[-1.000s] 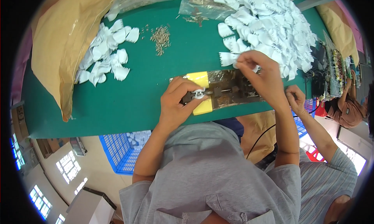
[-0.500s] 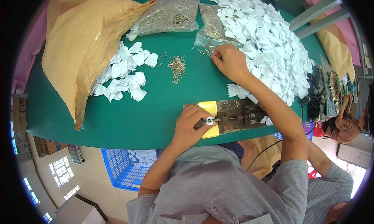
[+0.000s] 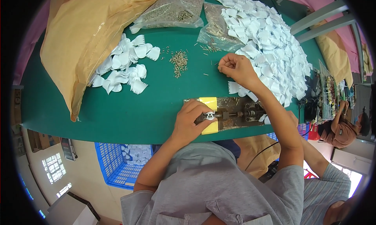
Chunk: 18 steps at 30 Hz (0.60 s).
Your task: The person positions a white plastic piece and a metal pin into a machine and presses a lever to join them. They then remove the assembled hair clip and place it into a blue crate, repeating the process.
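My left hand [image 3: 188,122] is closed with thumb and fingers round a small white plastic piece [image 3: 210,115]. It holds the piece at the left end of a dark metal fixture [image 3: 232,122], beside a strip of yellow tape [image 3: 208,104]. Above the green tabletop, my right hand [image 3: 239,71] has its thumb and fingertips pinched together; whatever is between them is too small to make out. Just beyond that hand lie thin metal pins [image 3: 211,47], a few of them strewn toward me. A large heap of white toothed plastic pieces [image 3: 270,48] rises to its right.
A pile of small metal parts [image 3: 179,63] lies mid-table. Clear bags [image 3: 170,13] stand at the back. On the left, a tan sack [image 3: 86,37] leans by more white pieces [image 3: 117,82]. A blue crate [image 3: 113,166] sits below the table edge. Another person's striped sleeve [image 3: 325,189] is close at right.
My right hand has drawn back from the pins, toward me and slightly right, with its fingertips together. Some pins now lie scattered nearer. My left hand stays at the fixture with the white piece.
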{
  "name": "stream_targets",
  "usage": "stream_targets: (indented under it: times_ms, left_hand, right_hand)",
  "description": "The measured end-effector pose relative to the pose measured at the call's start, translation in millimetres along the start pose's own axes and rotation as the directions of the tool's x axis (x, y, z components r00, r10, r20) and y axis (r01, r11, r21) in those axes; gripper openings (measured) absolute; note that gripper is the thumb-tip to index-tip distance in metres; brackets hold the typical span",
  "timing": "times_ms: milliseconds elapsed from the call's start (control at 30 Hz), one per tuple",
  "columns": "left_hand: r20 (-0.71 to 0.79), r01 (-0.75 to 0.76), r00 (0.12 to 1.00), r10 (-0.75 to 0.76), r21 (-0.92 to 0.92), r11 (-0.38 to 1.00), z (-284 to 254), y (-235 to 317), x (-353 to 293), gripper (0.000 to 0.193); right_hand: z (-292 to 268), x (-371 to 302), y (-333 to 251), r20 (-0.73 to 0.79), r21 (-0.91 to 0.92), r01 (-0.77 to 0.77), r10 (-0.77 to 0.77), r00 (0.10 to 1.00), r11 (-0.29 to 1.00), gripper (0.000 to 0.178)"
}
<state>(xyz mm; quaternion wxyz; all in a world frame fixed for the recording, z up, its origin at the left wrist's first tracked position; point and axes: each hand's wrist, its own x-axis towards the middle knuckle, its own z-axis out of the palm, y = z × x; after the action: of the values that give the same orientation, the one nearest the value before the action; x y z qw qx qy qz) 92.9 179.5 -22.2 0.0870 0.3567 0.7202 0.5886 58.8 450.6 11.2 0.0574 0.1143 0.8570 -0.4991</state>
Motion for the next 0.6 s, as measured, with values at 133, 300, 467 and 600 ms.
stream_targets:
  times_ms: [133,300,467,600]
  left_hand:
    - [-0.005,0.005,1.0,-0.005,-0.022,1.0,0.1,0.2,0.8,0.025]
    - [-0.002,0.01,1.0,-0.01,-0.014,1.0,2.3,0.7,-0.5,0.025]
    - [-0.001,-0.002,1.0,0.002,-0.023,1.0,2.0,-0.5,-2.5,0.025]
    - [-0.016,0.023,1.0,-0.023,-0.018,1.0,4.0,0.5,-2.1,0.025]
  right_hand:
    - [12.5,4.6,0.7,-0.113,-0.241,0.128,-0.159,0.981,0.962,0.014]
    - [-3.1,20.5,1.4,-0.019,-0.526,0.154,-0.192,0.981,0.837,0.016]
    - [-7.2,27.3,2.7,0.322,-0.682,0.527,-0.438,0.839,0.508,0.018]
    - [3.6,-18.7,-8.1,0.158,0.257,0.123,-0.167,0.973,0.959,0.018]
